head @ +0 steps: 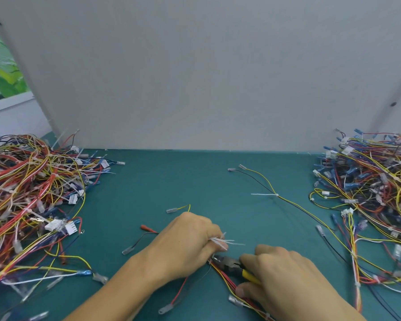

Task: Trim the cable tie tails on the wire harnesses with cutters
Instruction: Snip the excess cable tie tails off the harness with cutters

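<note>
Between both hands, the cutters point(229, 265) sit nose-first at a wire harness point(223, 278). The left hand point(185, 246) pinches white tie tails point(222, 242), and the right hand point(285, 281) curls round the cutters' yellow grips.

Left hand point(183, 242) on white tie tails point(220, 242), right hand point(285, 274) around yellow-handled cutters point(232, 265) (2 harness piles point(33, 193) alongside).

wire harness point(225, 278): red-yellow bundle, near centre | cable tie tails point(226, 241): white, splayed rightward | cutters point(228, 262): dark head, yellow handles, tip against harness
</note>
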A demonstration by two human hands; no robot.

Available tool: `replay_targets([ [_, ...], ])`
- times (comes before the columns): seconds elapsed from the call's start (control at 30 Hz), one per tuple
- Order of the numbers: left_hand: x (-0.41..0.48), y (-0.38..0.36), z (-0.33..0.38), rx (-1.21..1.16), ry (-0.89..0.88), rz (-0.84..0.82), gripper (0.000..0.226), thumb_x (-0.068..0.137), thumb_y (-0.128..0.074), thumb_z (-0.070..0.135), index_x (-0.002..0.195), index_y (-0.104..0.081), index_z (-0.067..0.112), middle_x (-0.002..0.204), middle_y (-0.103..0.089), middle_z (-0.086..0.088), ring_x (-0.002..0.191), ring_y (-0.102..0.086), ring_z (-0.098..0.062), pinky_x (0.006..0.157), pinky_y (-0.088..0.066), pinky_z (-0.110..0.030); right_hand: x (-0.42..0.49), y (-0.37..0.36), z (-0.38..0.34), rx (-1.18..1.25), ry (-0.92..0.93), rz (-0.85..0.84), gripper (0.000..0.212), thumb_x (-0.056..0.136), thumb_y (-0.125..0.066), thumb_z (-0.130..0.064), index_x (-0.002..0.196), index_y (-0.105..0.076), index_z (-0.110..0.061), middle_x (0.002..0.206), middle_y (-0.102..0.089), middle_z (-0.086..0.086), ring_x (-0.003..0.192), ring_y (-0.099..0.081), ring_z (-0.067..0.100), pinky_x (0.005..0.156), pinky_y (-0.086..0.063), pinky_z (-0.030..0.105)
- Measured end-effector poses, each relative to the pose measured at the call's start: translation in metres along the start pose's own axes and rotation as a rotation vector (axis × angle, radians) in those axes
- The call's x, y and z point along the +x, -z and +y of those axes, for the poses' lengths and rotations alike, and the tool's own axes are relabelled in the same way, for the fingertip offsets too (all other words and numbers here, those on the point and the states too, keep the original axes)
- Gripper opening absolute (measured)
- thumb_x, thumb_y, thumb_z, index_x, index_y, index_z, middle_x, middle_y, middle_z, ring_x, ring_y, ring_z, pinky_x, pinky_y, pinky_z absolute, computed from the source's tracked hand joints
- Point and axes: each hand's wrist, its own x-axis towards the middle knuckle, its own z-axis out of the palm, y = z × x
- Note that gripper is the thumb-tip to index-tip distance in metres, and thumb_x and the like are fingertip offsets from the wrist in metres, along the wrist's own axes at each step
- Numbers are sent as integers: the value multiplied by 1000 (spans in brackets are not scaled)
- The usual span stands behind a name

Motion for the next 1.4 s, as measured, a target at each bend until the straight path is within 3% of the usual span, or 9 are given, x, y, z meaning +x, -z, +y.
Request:
replay_targets([
  [0.2,-1,-8,-5,-323,199,64,38,88,-66,29,60,-53,7,58,-51,-7,55,-41,-8,55,-33,-21,2,1,1,-24,27,-1,33,87,-51,-60,93,-46,-28,88,-34,-4,86,-41,30,65,-30,36],
  [0.33,-2,-9,-4,-390,246,84,40,87,-67,27,54,-47,17,52,-40,8,52,-35,-7,52,-29,-19,3,4,-1,-33,33,-10,32,86,-52,-59,87,-38,-30,90,-38,-3,83,-37,29,51,-24,27],
  [0.43,-4,-10,-5,-433,278,94,36,87,-67,28,60,-55,8,52,-41,7,52,-35,-6,53,-31,-23,3,3,0,-20,41,-16,32,86,-53,-58,87,-40,-29,90,-40,-3,82,-38,30,52,-24,27],
  [0.53,-4,-8,-5,-471,308,115,33,88,-66,30,60,-56,15,51,-36,9,50,-32,-7,51,-27,-22,2,5,1,-10,47,-22,33,85,-55,-58,92,-48,-26,91,-42,-2,84,-39,30,55,-29,30],
  [0.67,-4,-2,-3,-476,372,197,39,92,-47,45,62,-52,22,51,-38,10,51,-35,-6,54,-29,-25,-2,11,9,46,-1,40,30,87,-52,-56,91,-39,-30,96,-46,-4,98,-52,28,68,-33,34],
  [0.97,20,12,19,-1276,535,284,33,100,-42,13,75,-60,3,66,-60,-7,55,-55,-16,46,-43,-25,52,31,72,-48,-224,489,12,89,-51,-29,95,-43,-22,102,-50,-1,98,-56,27,66,-36,33],
  [1.17,30,1,25,-1337,622,351,20,99,-41,6,97,-61,3,54,-32,3,44,-21,-10,43,-26,-23,112,31,106,53,-355,421,18,86,-54,-24,101,-56,-17,103,-62,9,96,-56,31,67,-38,31],
  [1.3,32,-7,24,-1358,647,424,11,92,-57,10,93,-65,3,49,-24,5,40,-17,-9,37,-20,-19,119,22,108,209,-359,456,11,83,-53,-20,93,-56,-20,94,-63,11,83,-53,33,64,-39,32],
  [1.4,32,-11,20,-1353,636,436,22,99,-45,16,100,-65,6,49,-26,4,38,-19,-9,38,-25,-21,112,15,96,327,-288,447,7,84,-55,-23,89,-58,-19,87,-63,9,84,-56,34,66,-45,34],
])
